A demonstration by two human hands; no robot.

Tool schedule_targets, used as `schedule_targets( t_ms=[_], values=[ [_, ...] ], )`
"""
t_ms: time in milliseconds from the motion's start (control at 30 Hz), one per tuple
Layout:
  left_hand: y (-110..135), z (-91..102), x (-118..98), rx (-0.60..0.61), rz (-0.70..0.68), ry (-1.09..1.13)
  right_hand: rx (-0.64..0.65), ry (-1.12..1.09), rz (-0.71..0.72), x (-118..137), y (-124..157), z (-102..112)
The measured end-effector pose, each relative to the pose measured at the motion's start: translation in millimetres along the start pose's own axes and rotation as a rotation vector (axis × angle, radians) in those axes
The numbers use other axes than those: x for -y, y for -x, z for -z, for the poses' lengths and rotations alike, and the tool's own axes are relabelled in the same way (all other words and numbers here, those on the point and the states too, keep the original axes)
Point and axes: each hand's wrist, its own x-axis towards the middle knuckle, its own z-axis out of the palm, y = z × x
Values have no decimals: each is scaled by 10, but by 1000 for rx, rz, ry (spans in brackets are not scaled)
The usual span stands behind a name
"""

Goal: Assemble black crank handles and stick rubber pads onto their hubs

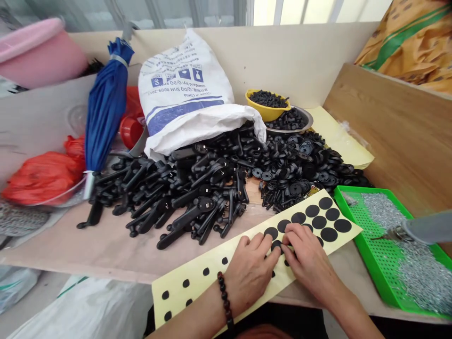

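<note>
A pale yellow backing sheet (197,301) lies slantwise along the table's front edge. Large black round stickers (328,234) fill its right end, and small black dots (186,283) are spaced over its left part. Both hands meet at one black round sticker (277,246) near the sheet's middle. My left hand (251,270), with a dark bead bracelet (225,296) at the wrist, rests on the sheet, thumb and bent fingers closed at the sticker's left edge. My right hand (306,256) pinches its right edge, covering some neighbouring stickers.
Black plastic arms (194,212) spill from a white woven sack (187,89); round black parts (300,160) and springs lie beside them. Behind stand a yellow bowl (268,110) and a metal bowl (307,120). A green tray (374,263) of small metal pieces sits right, under a grey tool (431,227).
</note>
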Motion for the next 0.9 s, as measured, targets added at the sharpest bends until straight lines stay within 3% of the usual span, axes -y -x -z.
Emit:
schedule_targets(
  t_ms=[467,600,667,767,833,900],
  values=[
    [35,-16,4,-19,-27,1,15,-254,-56,67,56,59],
    [209,62,86,-164,-48,139,12,-260,-13,33,85,81],
    [322,145,188,-349,28,175,23,-252,5,-7,99,93],
    [443,301,429,-646,286,58,71,-241,49,-102,122,91],
    [468,397,617,-694,420,-62,89,-242,50,-168,136,75],
    [459,464,783,-606,472,-145,93,-275,11,-212,143,57]
  ],
)
